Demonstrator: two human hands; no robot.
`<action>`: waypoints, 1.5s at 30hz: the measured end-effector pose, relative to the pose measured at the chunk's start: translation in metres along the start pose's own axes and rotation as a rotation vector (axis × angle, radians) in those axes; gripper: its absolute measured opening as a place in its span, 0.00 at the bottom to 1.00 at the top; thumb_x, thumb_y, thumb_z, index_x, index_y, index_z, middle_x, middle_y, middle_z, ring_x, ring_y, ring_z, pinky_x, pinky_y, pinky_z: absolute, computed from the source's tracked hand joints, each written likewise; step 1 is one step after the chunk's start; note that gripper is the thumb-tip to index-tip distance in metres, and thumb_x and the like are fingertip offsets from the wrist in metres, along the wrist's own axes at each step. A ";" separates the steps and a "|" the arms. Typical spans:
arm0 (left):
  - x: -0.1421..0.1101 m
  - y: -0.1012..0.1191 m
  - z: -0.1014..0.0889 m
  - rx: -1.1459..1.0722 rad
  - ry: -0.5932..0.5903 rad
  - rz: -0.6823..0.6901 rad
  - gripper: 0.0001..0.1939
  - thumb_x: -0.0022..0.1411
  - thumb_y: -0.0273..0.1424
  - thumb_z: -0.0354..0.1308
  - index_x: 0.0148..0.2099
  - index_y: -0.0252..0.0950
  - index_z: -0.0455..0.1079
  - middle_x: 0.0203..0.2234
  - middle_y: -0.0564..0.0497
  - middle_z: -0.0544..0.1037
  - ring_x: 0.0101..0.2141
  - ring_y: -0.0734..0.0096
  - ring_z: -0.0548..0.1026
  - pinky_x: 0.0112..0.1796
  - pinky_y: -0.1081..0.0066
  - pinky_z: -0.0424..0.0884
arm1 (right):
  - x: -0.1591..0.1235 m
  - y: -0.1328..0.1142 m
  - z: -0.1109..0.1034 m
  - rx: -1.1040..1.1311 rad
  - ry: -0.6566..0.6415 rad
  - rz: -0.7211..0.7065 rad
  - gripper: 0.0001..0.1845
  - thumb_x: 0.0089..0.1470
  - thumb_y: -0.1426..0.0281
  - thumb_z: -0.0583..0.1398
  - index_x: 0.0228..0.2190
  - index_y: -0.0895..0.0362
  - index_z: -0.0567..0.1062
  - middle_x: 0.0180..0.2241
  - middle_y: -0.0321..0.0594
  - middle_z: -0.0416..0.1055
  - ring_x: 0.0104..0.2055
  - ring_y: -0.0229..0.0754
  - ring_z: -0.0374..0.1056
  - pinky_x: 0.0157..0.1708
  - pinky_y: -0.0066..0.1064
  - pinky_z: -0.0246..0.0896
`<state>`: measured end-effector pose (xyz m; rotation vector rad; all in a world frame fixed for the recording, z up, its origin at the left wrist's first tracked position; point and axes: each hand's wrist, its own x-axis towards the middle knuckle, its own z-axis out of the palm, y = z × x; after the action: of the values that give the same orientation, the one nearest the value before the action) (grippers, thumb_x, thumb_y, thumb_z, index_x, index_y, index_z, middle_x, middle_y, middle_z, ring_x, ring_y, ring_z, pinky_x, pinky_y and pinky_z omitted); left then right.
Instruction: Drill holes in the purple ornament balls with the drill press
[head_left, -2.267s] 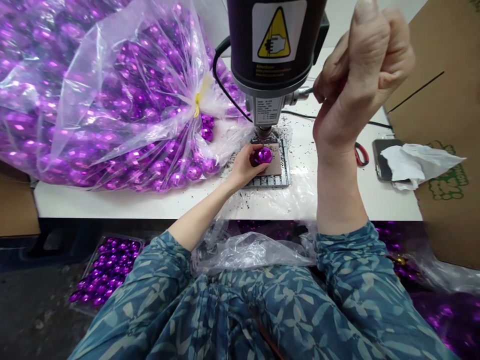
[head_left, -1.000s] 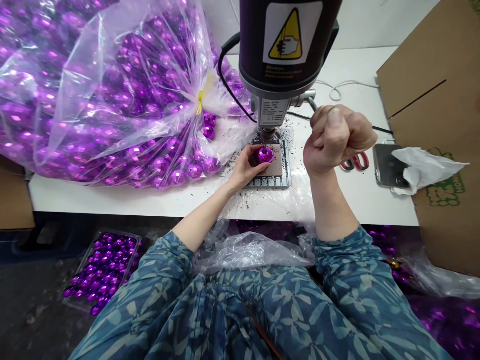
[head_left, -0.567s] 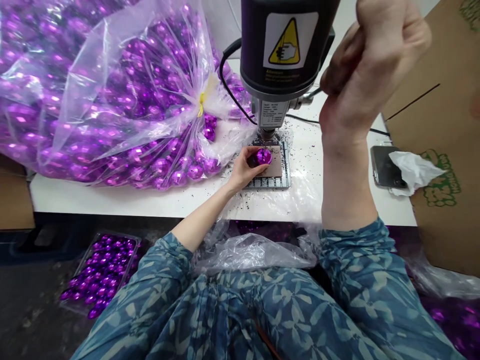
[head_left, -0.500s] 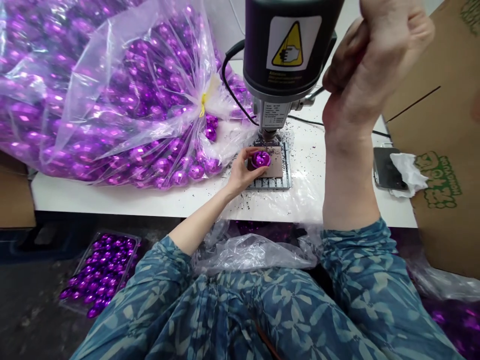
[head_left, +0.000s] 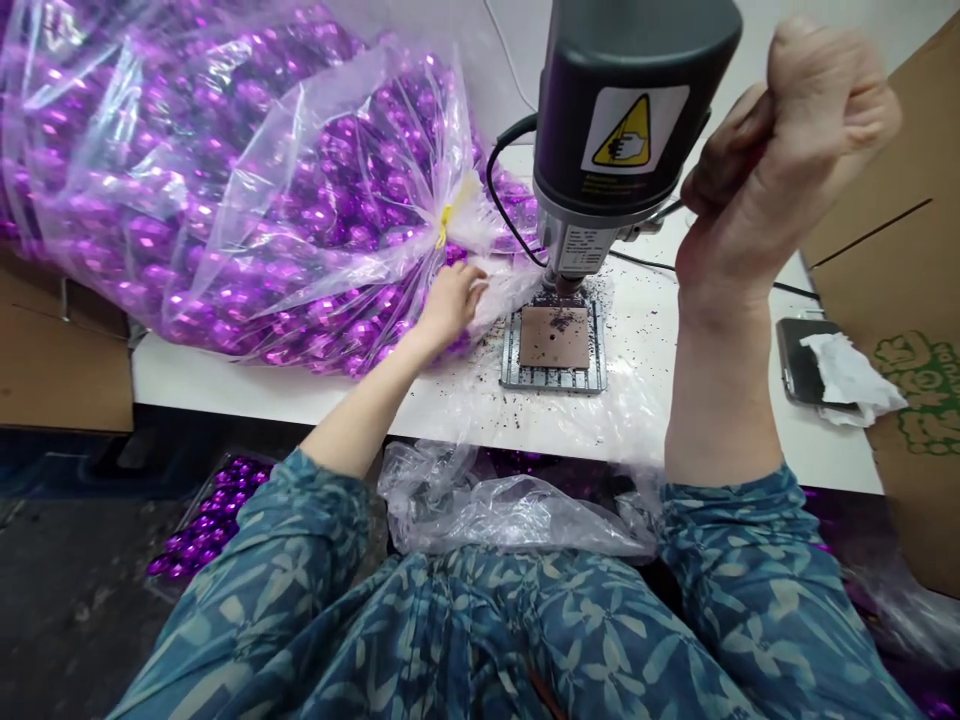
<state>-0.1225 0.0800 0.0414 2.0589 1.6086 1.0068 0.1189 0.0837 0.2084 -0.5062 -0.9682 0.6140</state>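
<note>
My left hand (head_left: 452, 303) is at the tied mouth of a clear plastic bag (head_left: 247, 190) packed with shiny purple faceted balls. Its fingers are bent and apart, with no ball visible in them. My right hand (head_left: 802, 130) is raised beside the black head of a drill press (head_left: 630, 120), closed in a fist around its feed handle, which the fingers mostly hide. Under the drill chuck, a brown board (head_left: 555, 342) with a small dark hole lies on the slotted metal base (head_left: 551, 383). Dark shavings are scattered over and around it.
A clear plastic sheet (head_left: 517, 515) hangs between the table edge and my lap. Purple balls fill a tray (head_left: 214, 515) at lower left. A phone (head_left: 799, 350) with crumpled tissue (head_left: 847, 375) lies right, beside a cardboard box (head_left: 885, 270). A black cable (head_left: 491, 185) loops left of the drill.
My left hand has left the board and moved up-left to the bag. The purple ball it held on the board is no longer seen there. My right hand stays closed and raised.
</note>
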 end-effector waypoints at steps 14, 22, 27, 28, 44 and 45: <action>0.042 -0.037 -0.003 -0.046 0.134 -0.028 0.21 0.58 0.38 0.72 0.52 0.39 0.76 0.51 0.38 0.80 0.59 0.42 0.76 0.64 0.43 0.68 | 0.001 0.010 -0.007 -0.061 -0.044 -0.128 0.35 0.55 0.48 0.65 0.19 0.52 0.49 0.14 0.26 0.42 0.13 0.27 0.39 0.12 0.32 0.29; -0.013 0.006 -0.001 -0.687 -0.103 -0.148 0.26 0.76 0.53 0.53 0.63 0.43 0.72 0.47 0.39 0.82 0.47 0.54 0.84 0.44 0.54 0.84 | -0.004 0.005 -0.006 -0.040 -0.047 -0.107 0.32 0.56 0.50 0.65 0.19 0.52 0.53 0.13 0.25 0.45 0.13 0.28 0.42 0.14 0.31 0.30; -0.027 0.016 0.029 -0.712 -0.149 -0.239 0.21 0.72 0.50 0.61 0.55 0.40 0.77 0.40 0.41 0.83 0.40 0.59 0.84 0.37 0.57 0.84 | -0.003 0.005 -0.004 -0.035 -0.034 -0.101 0.32 0.56 0.50 0.64 0.20 0.51 0.50 0.12 0.23 0.43 0.12 0.28 0.39 0.14 0.32 0.27; -0.029 0.017 0.034 -0.754 -0.178 -0.269 0.21 0.71 0.51 0.62 0.54 0.41 0.77 0.39 0.42 0.84 0.37 0.61 0.84 0.35 0.59 0.83 | -0.003 0.005 -0.004 -0.040 -0.036 -0.095 0.31 0.57 0.52 0.64 0.20 0.51 0.51 0.12 0.23 0.44 0.12 0.28 0.39 0.14 0.32 0.28; -0.030 0.017 0.077 -0.753 -0.210 -0.241 0.32 0.58 0.45 0.76 0.61 0.43 0.75 0.48 0.43 0.85 0.36 0.63 0.84 0.35 0.61 0.85 | -0.007 0.007 -0.007 -0.033 -0.037 -0.111 0.33 0.38 0.42 0.61 0.19 0.53 0.51 0.12 0.24 0.47 0.13 0.24 0.44 0.14 0.28 0.34; -0.029 0.017 0.079 -0.749 -0.211 -0.229 0.32 0.57 0.44 0.76 0.61 0.42 0.75 0.50 0.43 0.85 0.39 0.62 0.84 0.38 0.60 0.85 | -0.007 0.006 -0.007 -0.033 -0.042 -0.107 0.33 0.42 0.44 0.62 0.20 0.54 0.51 0.12 0.24 0.46 0.13 0.24 0.44 0.14 0.27 0.34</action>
<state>-0.0583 0.0597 -0.0112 1.3853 1.0905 1.0522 0.1203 0.0826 0.1972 -0.4693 -1.0397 0.5148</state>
